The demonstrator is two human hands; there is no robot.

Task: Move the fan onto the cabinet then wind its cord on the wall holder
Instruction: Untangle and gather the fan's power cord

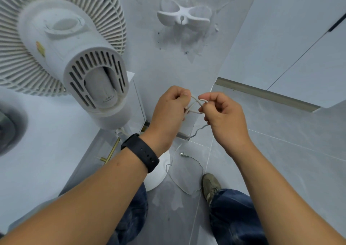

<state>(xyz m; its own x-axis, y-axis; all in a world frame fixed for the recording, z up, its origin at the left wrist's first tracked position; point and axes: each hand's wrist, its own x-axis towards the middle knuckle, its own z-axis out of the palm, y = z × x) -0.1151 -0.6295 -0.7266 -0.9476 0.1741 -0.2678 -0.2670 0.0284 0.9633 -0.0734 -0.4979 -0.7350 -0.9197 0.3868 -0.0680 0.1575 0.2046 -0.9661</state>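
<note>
The white fan (61,44) stands on the white cabinet top (43,143) at the left, its motor housing facing me. A white two-winged cord holder (183,17) is fixed to the wall above my hands, with nothing wound on it. My left hand (169,112) and my right hand (223,117) each pinch the white cord (195,105), which crosses in a loop between them. Below the hands the cord hangs down and trails over the floor to its plug (183,155).
A round white base (159,175) lies on the grey tiled floor beside my legs. A brass handle (110,154) sits on the cabinet front. A sink bowl (9,128) is at the far left. White panels and a metal strip (265,95) stand to the right.
</note>
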